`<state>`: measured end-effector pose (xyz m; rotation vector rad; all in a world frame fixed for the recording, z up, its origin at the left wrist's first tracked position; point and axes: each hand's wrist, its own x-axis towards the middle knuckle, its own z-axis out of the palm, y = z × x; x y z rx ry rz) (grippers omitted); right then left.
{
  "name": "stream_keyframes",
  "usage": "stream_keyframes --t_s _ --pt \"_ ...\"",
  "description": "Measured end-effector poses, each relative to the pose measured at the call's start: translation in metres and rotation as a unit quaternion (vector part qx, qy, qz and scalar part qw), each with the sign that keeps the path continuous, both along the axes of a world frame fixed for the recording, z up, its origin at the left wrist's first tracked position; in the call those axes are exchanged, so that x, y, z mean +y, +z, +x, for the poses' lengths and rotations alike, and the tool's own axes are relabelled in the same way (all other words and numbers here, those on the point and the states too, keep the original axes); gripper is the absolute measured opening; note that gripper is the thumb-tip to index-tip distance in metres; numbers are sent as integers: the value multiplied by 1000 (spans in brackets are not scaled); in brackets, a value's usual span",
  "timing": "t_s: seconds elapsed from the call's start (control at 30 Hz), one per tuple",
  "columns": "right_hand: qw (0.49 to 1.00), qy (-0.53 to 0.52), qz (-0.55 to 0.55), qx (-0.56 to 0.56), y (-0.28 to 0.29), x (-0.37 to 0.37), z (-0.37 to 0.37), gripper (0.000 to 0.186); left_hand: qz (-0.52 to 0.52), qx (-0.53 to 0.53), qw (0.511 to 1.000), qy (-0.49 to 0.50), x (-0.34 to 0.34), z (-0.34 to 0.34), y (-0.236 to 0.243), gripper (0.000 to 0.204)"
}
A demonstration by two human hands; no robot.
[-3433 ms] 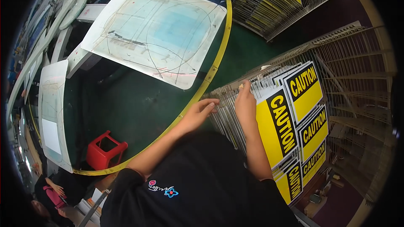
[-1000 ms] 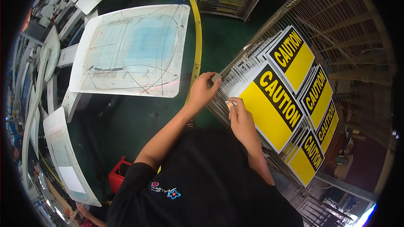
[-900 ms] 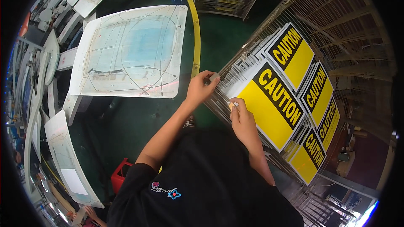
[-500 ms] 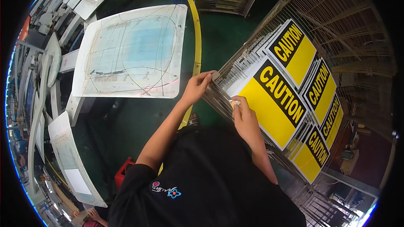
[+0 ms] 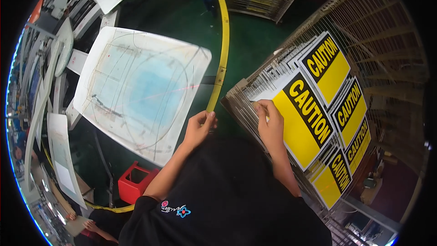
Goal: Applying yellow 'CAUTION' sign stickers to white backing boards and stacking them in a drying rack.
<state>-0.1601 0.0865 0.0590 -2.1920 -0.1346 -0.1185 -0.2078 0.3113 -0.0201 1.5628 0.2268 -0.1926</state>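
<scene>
Right hand was held at the left corner of the large sign

The large yellow-and-black sign [image 5: 299,122] was seen lying face up on the wire rack [image 5: 387,59], to the person's right, with smaller signs [image 5: 349,105] of the same colours arranged beside it. The right hand [image 5: 271,120] was poised at the white margin of its left corner. The fingers were bent and drawn narrow, but whether the sheet was touched, or anything small was gripped, could not be told. The left hand [image 5: 200,127] was placed well apart from the sign, over the lower end of the yellow rail [image 5: 222,59]; its thumb was brought up beside curled fingers, and whether anything was pinched there could not be made out.

For good handling, it was judged that contact should be confined to the white margin, with the printed face left untouched in case it could be smeared. A light fingertip hold was thought best, since thin sheets can be creased by a hard pinch. The closely set wires were judged a likely snag, so the corner was best kept free of them.
</scene>
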Motion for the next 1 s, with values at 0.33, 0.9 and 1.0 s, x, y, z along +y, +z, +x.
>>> stream_keyframes --t_s 0.33,0.9,1.0 --pt "995 53 85 -13 11 33 14 8 -19 -22 986 166 31 -12 10 49" --pt "969 227 -98 -24 19 108 20 19 -166 -28 930 326 59 0 -11 20" --pt "963 258 -68 50 0 150 33 19 -196 -14 909 368 84 -4 -34 21"
